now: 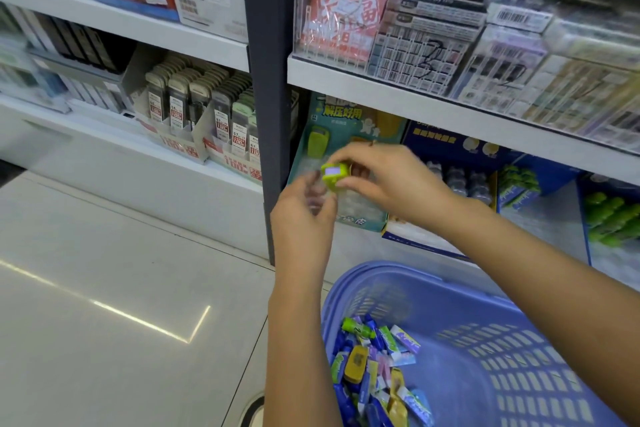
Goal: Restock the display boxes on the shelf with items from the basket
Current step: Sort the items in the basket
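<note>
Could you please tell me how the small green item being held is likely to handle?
Probably light: the right hand holds the green item with fingertips alone. It looks like hard, blocky plastic, so likely stiff and unlikely to roll. Its smooth-looking shell may slip a little.

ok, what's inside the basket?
Small wrapped packets, blue, green, yellow and pink, heaped at the left of the basket. The left forearm covers the pile's left edge; the frame cuts off its lower end.
</note>
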`<action>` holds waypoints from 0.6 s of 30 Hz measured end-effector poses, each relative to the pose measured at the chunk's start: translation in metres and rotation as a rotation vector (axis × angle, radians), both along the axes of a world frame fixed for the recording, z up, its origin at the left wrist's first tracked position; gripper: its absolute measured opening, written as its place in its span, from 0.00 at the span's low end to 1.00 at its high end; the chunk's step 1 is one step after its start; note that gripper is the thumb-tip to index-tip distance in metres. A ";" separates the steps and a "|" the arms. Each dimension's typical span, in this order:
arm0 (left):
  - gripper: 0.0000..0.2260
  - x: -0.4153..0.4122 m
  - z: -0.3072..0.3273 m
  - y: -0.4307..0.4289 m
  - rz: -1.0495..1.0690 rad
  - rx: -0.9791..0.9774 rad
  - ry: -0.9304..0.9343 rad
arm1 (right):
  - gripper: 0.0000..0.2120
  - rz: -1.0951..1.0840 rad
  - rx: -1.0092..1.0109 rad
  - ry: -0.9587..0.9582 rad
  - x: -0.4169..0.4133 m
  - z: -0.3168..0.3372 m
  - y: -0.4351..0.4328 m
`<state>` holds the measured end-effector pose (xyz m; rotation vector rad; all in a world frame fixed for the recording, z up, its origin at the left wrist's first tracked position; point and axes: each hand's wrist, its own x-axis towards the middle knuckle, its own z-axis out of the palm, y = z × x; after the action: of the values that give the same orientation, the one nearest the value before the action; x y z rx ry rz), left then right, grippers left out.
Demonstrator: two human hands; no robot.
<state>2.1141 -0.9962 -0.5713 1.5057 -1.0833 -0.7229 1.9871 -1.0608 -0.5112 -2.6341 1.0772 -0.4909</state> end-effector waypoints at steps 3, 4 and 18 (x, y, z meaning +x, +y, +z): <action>0.24 -0.009 -0.001 -0.006 -0.129 0.052 -0.270 | 0.15 -0.251 0.038 -0.171 0.005 -0.006 -0.025; 0.24 -0.014 -0.003 -0.008 -0.194 0.111 -0.381 | 0.15 -0.313 0.043 -0.166 0.008 -0.009 -0.035; 0.25 -0.024 -0.021 -0.010 -0.296 0.222 -0.678 | 0.12 -0.421 0.006 0.100 0.030 -0.024 -0.067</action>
<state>2.0898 -1.0059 -0.5922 1.8651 -1.8093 -0.5488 2.0171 -1.1280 -0.5351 -2.4469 1.6733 -0.4353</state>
